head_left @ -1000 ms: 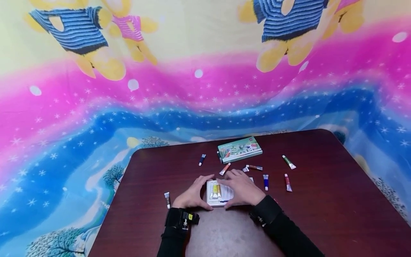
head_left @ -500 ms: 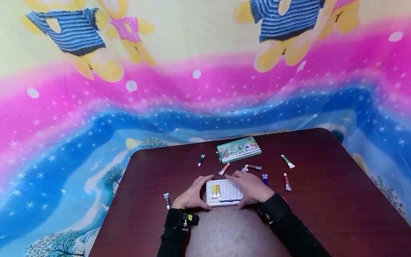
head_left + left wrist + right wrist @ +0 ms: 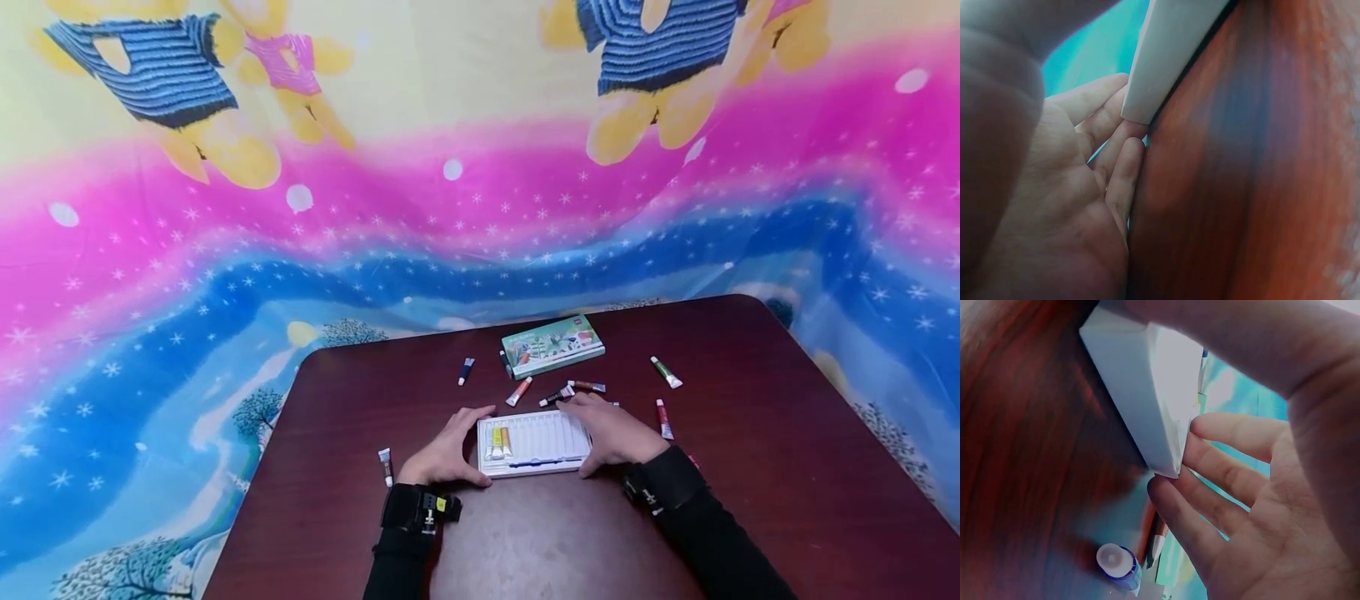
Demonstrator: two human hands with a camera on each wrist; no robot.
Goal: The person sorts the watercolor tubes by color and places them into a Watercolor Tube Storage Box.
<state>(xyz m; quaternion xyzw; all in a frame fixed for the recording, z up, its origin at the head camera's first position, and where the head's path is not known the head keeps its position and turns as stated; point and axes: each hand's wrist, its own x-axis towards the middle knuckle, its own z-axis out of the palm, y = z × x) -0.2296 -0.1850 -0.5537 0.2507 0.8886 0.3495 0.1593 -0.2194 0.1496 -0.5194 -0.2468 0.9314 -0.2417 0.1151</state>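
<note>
A white slotted plastic paint tray (image 3: 555,432) lies on the table between both hands. Several paint tubes (image 3: 498,442) in yellow and ochre fill its left slots, while the slots to the right are bare. Along its front groove runs a thin blue paintbrush (image 3: 536,462). My left hand (image 3: 446,450) holds the left end, thumb at the near corner, fingers at the far one. At the right end, my right hand (image 3: 618,432) spans the tray the same way; the right wrist view shows its fingertips (image 3: 1166,490) at the tray's corner.
A green printed box (image 3: 553,346) lies at the back. Loose paint tubes surround the tray: black (image 3: 557,396), orange (image 3: 519,392), dark blue (image 3: 466,372), green (image 3: 666,372), red (image 3: 664,419) and brown (image 3: 386,467). A white-capped tube (image 3: 1119,565) lies near the right fingers.
My right hand has slid right, from over the tray to its right end, uncovering the slots and brush. A black tube behind now shows more fully. The left hand stays at the left end.
</note>
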